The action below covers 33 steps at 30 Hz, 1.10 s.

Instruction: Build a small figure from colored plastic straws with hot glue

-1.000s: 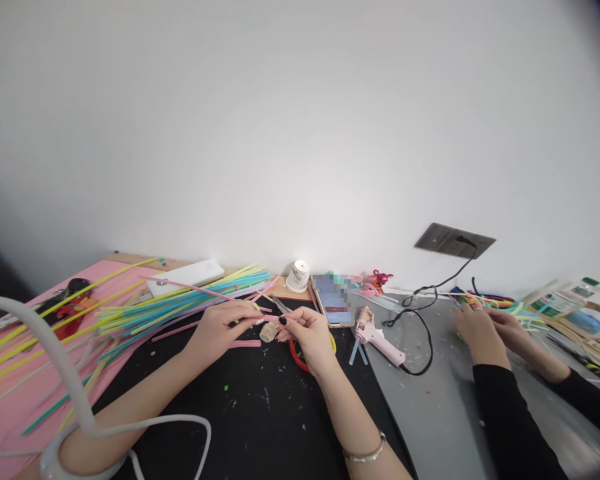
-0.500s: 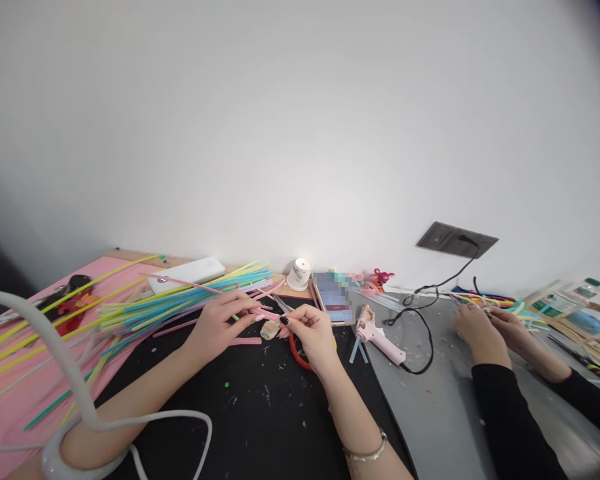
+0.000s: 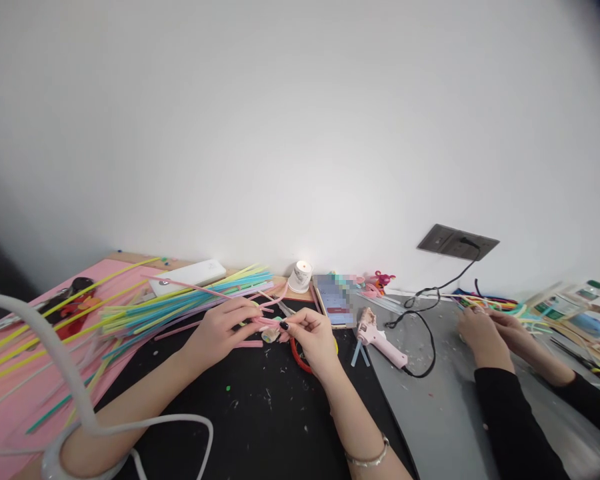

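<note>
Over the black mat (image 3: 260,413), my left hand (image 3: 227,330) pinches pink fuzzy stems (image 3: 266,323) between thumb and fingers. My right hand (image 3: 311,335), with a dark-painted thumbnail, is closed on the same pink piece from the other side. A small pale roll (image 3: 270,335) with coloured marks shows just under the fingertips. A long pink stem (image 3: 190,287) runs up and left from my left hand. Scissors with red handles (image 3: 300,357) lie partly hidden behind my right hand.
Bundled coloured stems (image 3: 180,307) spread across pink paper (image 3: 5,427) at left. Behind stand a paper cup (image 3: 300,276) and a phone (image 3: 334,303). A pink glue gun (image 3: 383,341) lies to the right. Another person's hands (image 3: 485,333) work at far right. A white cable loops at front left.
My left hand has closed in slightly over the pink stems, and the small roll beneath has turned, showing its coloured end more. My right hand stays nearly in place.
</note>
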Each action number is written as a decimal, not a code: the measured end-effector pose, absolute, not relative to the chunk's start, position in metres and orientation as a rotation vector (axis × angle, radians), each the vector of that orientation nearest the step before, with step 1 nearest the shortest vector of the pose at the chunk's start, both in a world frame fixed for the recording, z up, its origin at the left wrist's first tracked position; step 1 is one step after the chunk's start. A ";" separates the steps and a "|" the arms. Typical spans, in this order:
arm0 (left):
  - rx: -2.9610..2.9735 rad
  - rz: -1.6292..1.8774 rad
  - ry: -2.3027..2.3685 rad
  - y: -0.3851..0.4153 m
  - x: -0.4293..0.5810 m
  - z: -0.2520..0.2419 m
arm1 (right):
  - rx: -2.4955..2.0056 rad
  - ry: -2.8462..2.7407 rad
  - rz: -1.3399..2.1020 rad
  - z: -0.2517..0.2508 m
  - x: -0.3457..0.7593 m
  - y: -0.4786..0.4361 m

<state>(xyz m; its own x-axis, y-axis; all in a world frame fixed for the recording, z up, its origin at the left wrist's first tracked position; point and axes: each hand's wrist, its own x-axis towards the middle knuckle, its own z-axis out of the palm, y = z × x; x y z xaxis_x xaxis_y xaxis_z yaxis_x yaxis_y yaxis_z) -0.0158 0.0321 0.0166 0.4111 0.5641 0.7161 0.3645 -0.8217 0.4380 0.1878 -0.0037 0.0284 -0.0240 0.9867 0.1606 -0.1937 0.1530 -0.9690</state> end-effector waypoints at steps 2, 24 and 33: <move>2.456 1.361 0.811 0.031 -0.016 0.018 | -0.925 -1.164 1.198 0.028 0.186 -0.004; 2.097 1.304 0.948 0.033 -0.008 0.030 | -1.005 -1.159 0.994 0.036 0.183 -0.011; 2.317 1.199 0.868 0.032 -0.014 0.031 | -1.011 -1.172 1.014 0.037 0.184 -0.012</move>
